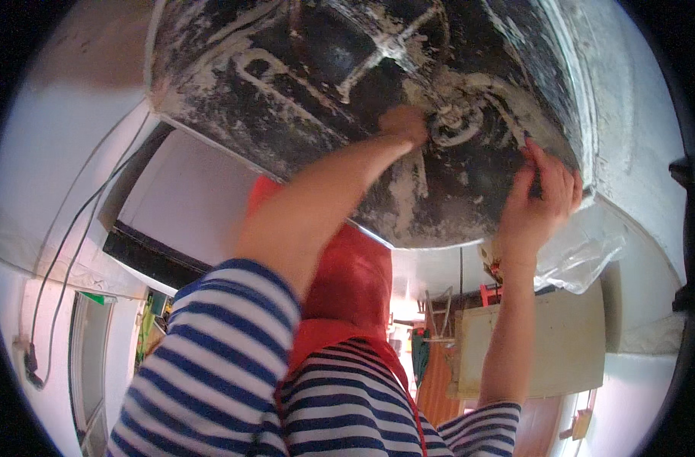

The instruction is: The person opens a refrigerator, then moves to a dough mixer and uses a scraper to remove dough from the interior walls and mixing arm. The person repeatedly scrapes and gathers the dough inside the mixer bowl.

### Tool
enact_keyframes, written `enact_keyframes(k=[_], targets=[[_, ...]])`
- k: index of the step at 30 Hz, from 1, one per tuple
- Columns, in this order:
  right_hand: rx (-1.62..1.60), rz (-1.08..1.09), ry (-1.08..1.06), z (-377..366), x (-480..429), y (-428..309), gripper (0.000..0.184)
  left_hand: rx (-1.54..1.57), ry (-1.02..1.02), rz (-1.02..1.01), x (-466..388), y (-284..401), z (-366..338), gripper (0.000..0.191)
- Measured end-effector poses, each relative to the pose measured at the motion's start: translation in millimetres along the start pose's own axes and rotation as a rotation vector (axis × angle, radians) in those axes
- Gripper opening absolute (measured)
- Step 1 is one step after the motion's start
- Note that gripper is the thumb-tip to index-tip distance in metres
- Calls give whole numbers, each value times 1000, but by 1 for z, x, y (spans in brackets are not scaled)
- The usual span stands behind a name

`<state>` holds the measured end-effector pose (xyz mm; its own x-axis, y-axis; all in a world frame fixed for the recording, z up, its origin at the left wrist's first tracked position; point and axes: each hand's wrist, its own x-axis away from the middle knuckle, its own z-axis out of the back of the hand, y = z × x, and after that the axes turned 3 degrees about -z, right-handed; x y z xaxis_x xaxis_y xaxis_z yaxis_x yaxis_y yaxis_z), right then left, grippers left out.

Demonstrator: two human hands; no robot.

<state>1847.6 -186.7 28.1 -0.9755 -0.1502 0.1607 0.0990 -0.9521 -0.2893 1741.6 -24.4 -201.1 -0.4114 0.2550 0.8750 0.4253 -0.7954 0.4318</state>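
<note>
Before me is a dark cooktop [324, 148], smeared with a pale, powdery or foamy residue. A cross-shaped pan support [388, 48] and a round burner [456, 123], both coated in the same residue, are on it. My left hand [403, 123] is blurred over the middle of the cooktop, just left of the burner; its fingers are hidden, so whether it holds anything is unclear. At the cooktop's right side, my right hand [544, 177] has bent fingers near the edge. A small dark spot shows at its fingertip, but I cannot tell if it is held.
A pale, dark-edged appliance [182, 194] stands on the left, near a hanging power cable [67, 274]. A red apron [356, 280] hangs against my body. Clear plastic [582, 260] and a cream cabinet [530, 337] are at the right. Walls border both sides.
</note>
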Motion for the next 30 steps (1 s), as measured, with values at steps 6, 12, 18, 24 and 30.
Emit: enact_keyframes(k=[6,12,18,24,30], targets=[[51,17,-32,3,-1,-2,27,46,-67,14,8,-4,7,14],[86,64,-35,1,-2,1,29,-4,-76,-53,20,-15,-7,17],[69,72,-59,2,-1,9,27,15,-45,-35,-1,-2,-4,19],[94,84,-53,0,0,11,25,4,-14,-89,37,-1,-2,20],[126,70,-58,-3,0,14,25,11,71,-66,49,13,6,28]])
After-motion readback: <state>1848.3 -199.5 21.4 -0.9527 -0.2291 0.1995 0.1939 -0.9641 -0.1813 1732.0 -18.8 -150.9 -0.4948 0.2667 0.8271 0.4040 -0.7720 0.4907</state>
